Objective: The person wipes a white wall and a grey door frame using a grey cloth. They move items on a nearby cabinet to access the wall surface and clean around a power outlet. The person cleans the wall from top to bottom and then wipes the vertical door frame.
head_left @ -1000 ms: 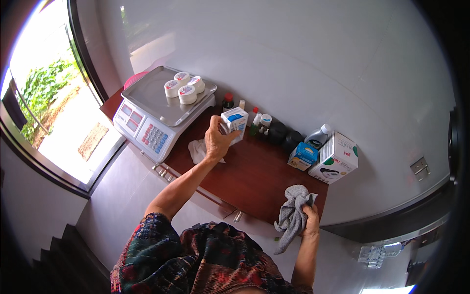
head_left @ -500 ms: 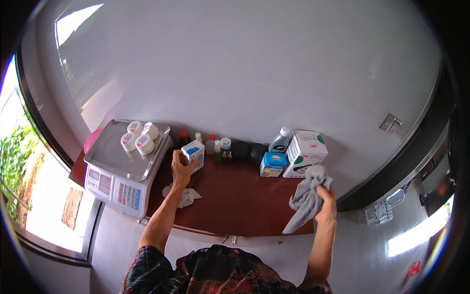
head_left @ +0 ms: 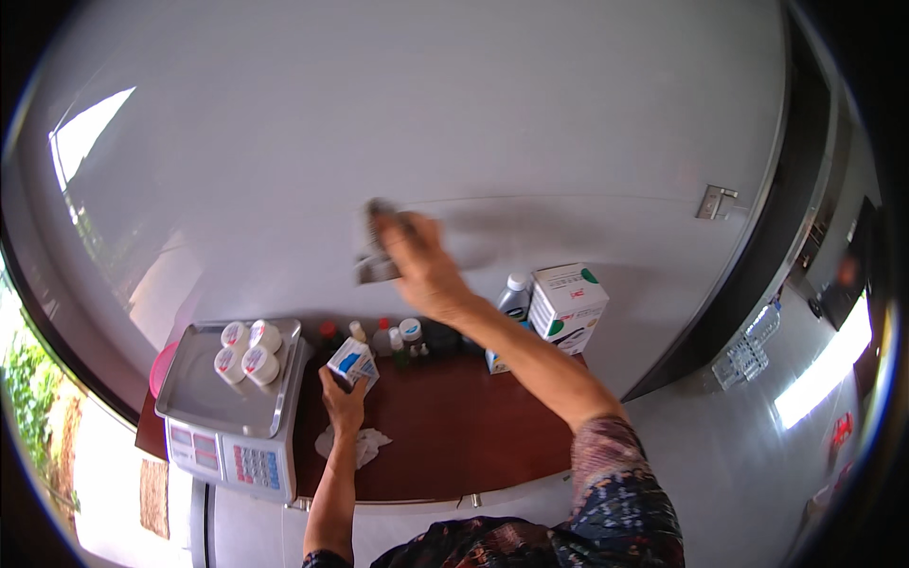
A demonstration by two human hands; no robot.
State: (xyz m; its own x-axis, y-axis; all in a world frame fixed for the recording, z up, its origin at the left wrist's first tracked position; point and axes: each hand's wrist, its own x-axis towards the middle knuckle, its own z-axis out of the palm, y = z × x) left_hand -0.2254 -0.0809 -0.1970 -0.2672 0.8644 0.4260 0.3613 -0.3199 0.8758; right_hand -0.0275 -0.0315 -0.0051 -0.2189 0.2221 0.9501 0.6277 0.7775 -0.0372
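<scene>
My left hand [head_left: 344,405] is closed on a small white and blue box [head_left: 357,363], tilted above the left part of the brown tabletop [head_left: 426,421]. Just below it lies a crumpled white tissue [head_left: 371,445]. My right arm reaches across to the pale grey wall panel [head_left: 568,114]. There my right hand [head_left: 434,276] grips a grey cloth [head_left: 377,269] at the panel's surface, both smeared by motion. Behind the forearm stand a grey bottle with a white cap [head_left: 514,297] and a blue box [head_left: 496,362], partly hidden.
At the left is a scale [head_left: 232,454] with several white tubs [head_left: 260,364] on its tray. Small bottles [head_left: 382,338] line the table's back edge. A large white box [head_left: 568,308] stands at the right. The panel has a metal handle [head_left: 717,202].
My right hand has swung up and left from over the table's right side to the panel, cloth in grip. My left hand still holds the small box. The view has shifted upward.
</scene>
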